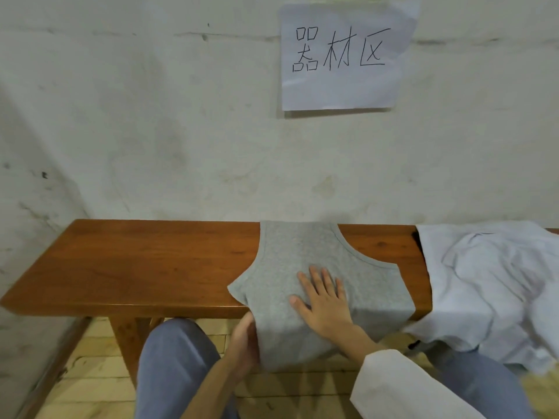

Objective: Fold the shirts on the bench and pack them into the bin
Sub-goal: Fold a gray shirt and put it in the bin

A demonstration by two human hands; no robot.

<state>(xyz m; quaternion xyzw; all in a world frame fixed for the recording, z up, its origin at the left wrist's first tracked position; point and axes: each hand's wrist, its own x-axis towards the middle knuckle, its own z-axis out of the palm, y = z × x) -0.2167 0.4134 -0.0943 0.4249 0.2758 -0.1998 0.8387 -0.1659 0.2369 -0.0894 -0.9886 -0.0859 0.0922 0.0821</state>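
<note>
I see a stained white wall (151, 116) with a handwritten paper sign (341, 58) on it. Below, a wooden bench (136, 261) stands on a pale wood floor (90, 373).

only readable text: handwritten "器材区" in black marker on white paper sheet (344, 55) stuck to far wall (151, 116), right of centre; shirts probably unmarked, too blurry to confirm
</note>
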